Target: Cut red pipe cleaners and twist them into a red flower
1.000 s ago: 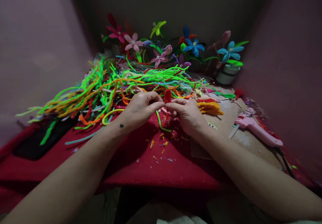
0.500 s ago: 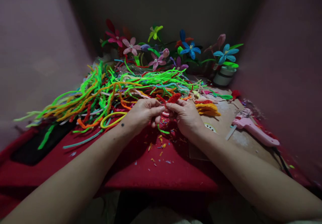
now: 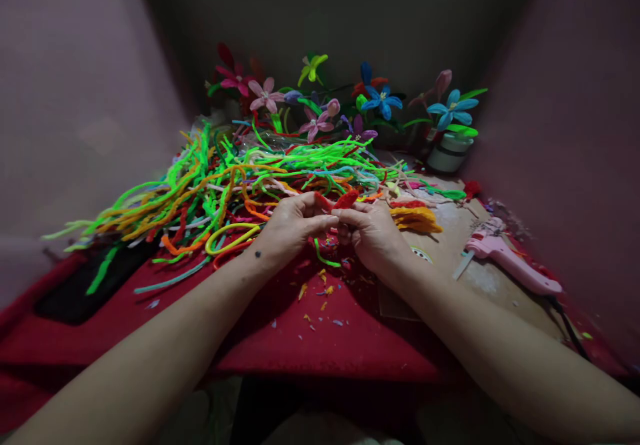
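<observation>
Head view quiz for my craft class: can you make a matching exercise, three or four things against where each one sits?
Things:
1. red pipe cleaner piece
2. pink glue gun
3. white jar
4. pipe cleaner pile

Places:
A. far right, under a blue flower
B. left of the hands
C. pinched between both hands
D. flat at the right edge

Pairs: 1-C, 2-D, 3-A, 4-B
</observation>
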The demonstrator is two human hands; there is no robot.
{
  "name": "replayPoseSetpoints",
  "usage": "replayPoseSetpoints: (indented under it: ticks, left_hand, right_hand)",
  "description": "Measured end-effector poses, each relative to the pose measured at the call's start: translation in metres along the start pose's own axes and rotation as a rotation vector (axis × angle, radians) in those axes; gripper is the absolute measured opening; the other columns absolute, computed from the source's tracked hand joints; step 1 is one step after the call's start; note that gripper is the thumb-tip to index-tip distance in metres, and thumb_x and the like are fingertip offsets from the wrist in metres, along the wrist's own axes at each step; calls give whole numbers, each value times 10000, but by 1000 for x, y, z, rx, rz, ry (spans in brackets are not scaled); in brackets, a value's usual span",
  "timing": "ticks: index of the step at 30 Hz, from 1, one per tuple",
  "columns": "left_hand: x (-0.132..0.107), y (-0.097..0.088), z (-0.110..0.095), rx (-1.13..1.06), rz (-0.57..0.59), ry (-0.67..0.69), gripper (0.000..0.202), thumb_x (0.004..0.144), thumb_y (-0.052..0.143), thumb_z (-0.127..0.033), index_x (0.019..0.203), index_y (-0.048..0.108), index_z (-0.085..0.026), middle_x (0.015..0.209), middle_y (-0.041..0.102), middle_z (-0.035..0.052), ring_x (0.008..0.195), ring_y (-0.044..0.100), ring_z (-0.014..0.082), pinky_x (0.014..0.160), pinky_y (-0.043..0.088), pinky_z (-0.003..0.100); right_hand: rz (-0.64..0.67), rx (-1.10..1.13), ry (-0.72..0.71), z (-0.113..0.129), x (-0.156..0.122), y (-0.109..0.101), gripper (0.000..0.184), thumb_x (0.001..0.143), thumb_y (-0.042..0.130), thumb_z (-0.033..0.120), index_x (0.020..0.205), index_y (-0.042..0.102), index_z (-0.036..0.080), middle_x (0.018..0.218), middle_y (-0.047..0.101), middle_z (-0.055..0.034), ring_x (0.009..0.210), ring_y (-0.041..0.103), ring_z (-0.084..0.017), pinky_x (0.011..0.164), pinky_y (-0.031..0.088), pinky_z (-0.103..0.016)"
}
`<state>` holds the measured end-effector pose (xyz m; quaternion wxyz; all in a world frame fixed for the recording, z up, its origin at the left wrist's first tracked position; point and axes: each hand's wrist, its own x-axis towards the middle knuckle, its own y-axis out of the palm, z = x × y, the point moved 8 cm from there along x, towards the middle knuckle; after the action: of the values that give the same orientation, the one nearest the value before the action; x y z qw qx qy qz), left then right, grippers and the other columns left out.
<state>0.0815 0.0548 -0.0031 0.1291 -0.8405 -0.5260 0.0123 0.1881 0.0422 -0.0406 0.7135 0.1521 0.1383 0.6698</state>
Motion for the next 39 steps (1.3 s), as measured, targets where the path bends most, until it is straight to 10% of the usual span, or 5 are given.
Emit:
replayPoseSetpoints:
  ticks: [13, 20, 27, 39]
  left_hand:
    - [1, -9, 0, 152, -23, 4, 254, 745, 605, -304, 554, 585, -138, 528, 562, -11, 528, 488, 91, 550, 367, 229]
    - [-2, -5, 14, -136, -133, -151, 217, 667, 624, -233, 494, 515, -160, 464, 506, -33, 434, 445, 81, 471, 356, 228]
    - [-3, -12, 5, 68, -137, -36, 243, 697, 594, -239, 477, 538, -150, 469, 497, -31, 468, 426, 80, 491, 323, 235]
    - [-5, -8, -4, 115, -104, 8, 217, 709, 575, -206, 503, 535, -153, 501, 508, -38, 517, 440, 88, 558, 347, 241]
  right_hand:
    - [-5, -353, -201, 23, -3, -2, 213, 757, 623, 330, 657, 670, 148, 546, 549, 19, 509, 429, -93, 505, 316, -244]
    - [-81, -724, -616, 52, -25, 10, 142, 789, 600, 227, 697, 706, 204, 685, 617, -15, 680, 523, -145, 694, 383, -284]
    - [36, -443, -210, 28, -9, 8, 168, 763, 604, 288, 679, 656, 153, 577, 579, 10, 535, 477, -106, 523, 361, -247]
    - [30, -403, -191, 23, -6, 5, 132, 739, 592, 262, 658, 621, 162, 569, 570, 18, 516, 477, -95, 515, 364, -244]
